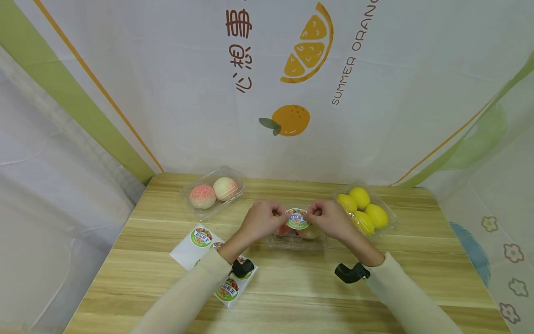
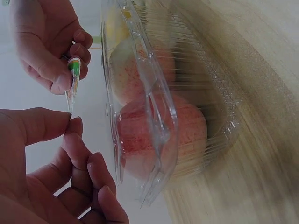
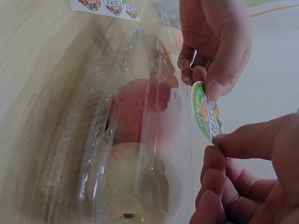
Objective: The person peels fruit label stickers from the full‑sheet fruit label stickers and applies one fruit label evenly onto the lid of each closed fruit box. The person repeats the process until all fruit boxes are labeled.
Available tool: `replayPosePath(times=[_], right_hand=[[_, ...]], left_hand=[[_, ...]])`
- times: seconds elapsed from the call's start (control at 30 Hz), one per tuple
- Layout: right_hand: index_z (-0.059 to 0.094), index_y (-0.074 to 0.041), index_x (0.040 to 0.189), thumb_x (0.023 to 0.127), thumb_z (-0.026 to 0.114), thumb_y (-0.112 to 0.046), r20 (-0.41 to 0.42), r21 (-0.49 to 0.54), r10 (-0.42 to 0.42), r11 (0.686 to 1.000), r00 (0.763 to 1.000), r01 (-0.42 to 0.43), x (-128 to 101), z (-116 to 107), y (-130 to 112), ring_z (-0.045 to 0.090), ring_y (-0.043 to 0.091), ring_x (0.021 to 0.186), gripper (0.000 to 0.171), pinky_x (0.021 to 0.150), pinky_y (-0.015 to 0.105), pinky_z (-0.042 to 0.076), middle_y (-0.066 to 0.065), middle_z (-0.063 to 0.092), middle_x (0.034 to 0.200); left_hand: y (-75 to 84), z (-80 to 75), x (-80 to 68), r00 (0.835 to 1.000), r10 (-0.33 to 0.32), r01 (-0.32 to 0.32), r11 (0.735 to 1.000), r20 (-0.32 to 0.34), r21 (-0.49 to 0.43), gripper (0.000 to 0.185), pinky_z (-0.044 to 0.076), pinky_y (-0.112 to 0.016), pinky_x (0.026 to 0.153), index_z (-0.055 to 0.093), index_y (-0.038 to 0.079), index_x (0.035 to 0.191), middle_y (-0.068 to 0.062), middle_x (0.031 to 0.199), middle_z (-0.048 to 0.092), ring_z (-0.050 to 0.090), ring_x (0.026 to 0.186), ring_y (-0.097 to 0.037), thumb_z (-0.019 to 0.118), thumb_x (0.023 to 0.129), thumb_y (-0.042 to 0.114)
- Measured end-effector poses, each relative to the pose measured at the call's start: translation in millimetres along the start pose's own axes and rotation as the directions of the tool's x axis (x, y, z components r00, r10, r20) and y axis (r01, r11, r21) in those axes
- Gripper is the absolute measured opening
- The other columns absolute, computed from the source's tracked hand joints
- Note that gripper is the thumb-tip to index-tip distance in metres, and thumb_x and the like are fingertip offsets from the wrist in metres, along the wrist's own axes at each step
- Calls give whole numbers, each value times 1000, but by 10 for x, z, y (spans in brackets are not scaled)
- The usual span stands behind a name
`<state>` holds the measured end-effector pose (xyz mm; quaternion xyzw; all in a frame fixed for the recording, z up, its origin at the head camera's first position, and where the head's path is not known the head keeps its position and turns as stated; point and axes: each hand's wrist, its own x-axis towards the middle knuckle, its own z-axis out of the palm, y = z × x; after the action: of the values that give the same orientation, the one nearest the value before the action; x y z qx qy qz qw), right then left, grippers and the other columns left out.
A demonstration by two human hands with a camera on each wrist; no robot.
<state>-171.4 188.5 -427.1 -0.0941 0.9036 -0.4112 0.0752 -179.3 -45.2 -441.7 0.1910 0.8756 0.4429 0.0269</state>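
An oval fruit sticker (image 1: 297,219) with green and white print is stretched between both hands, above a clear plastic box (image 1: 294,242). My left hand (image 1: 262,218) pinches its left end between thumb and forefinger. The other end is pinched by my right hand (image 1: 331,218) in the same way. Inside the lidded box lie pinkish peaches (image 2: 161,135), close beneath the sticker. In the right wrist view the sticker (image 3: 207,112) stands a little apart from the lid, its printed face showing. Seen from the left wrist, it appears nearly edge-on.
Sheets of similar stickers (image 1: 183,253) lie at the left, partly under the left forearm. Behind them stands a clear box with two peaches (image 1: 202,196). A box of yellow lemons (image 1: 376,216) is at the right, beside the right hand. A printed cloth (image 1: 200,116) hangs behind the wooden table (image 1: 137,278).
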Motion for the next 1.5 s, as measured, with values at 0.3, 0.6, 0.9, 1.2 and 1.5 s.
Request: replayPosePath(times=[0.3, 0.6, 0.9, 1.2, 1.5], right_hand=[[73, -3, 94, 98, 81, -16, -12, -28, 10, 1000, 1000, -10, 24, 14, 8, 59, 16, 68, 16, 57, 30, 48, 3, 71, 81], [72, -2, 97, 98, 81, -15, 11, -19, 26, 999, 1000, -26, 46, 33, 4, 64, 18, 71, 17, 58, 28, 51, 5, 72, 84], [72, -2, 97, 98, 81, -16, 5, -51, 16, 999, 1000, -16, 67, 48, 16, 60, 16, 69, 16, 57, 27, 49, 4, 71, 84], [72, -2, 96, 98, 81, -14, 2, -46, -7, 999, 1000, 7, 56, 50, 30, 60, 16, 67, 15, 55, 28, 49, 4, 71, 82], [72, -2, 96, 98, 80, -14, 13, -51, -16, 999, 1000, 17, 65, 60, 46, 62, 15, 66, 15, 55, 27, 50, 3, 72, 81]], left_hand=[[-18, 12, 16, 1000, -5, 5, 998, 1, 58, 19, 33, -22, 49, 74, 14, 75, 9, 66, 67, 48, 54, -5, 76, 94, 16], [-45, 33, 44, 1000, -29, 27, 991, 12, 132, 19, 31, -23, 47, 75, 16, 75, 11, 64, 65, 47, 53, -6, 78, 94, 18], [-42, 35, 57, 1000, -24, 21, 984, 10, 179, 21, 33, -23, 47, 74, 16, 73, 11, 64, 64, 48, 55, -7, 78, 93, 19], [-31, 43, 66, 999, -32, 28, 979, 16, 204, 23, 33, -23, 47, 72, 17, 71, 11, 63, 62, 48, 55, -7, 79, 93, 19], [-22, 43, 66, 998, -55, 50, 976, 21, 211, 22, 35, -24, 48, 73, 17, 72, 11, 65, 63, 50, 57, -8, 80, 93, 20]])
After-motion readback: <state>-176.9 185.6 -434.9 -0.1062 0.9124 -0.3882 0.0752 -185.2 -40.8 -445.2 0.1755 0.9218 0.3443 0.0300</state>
